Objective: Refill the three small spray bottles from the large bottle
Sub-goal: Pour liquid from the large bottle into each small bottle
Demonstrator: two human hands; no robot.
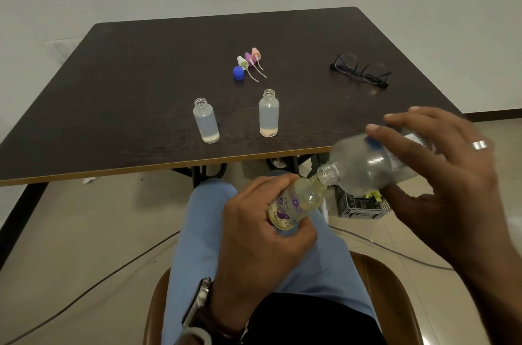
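Note:
My left hand (262, 234) grips a small bottle with purple flower print (293, 205), tilted over my lap, yellowish liquid inside. My right hand (440, 175) holds the large clear bottle (364, 166) on its side, its open neck touching the small bottle's mouth. Two other small bottles stand uncapped on the dark table: one at the left (206, 121) and one at the right (269, 114), each with a little liquid at the bottom. Three spray pump tops (250, 60) and a blue cap (238, 73) lie behind them.
Black glasses (361, 70) lie on the table (113, 107) at the right. Below the table's front edge are my legs in light blue trousers, a brown chair seat, cables on the floor and a grey crate (364, 205).

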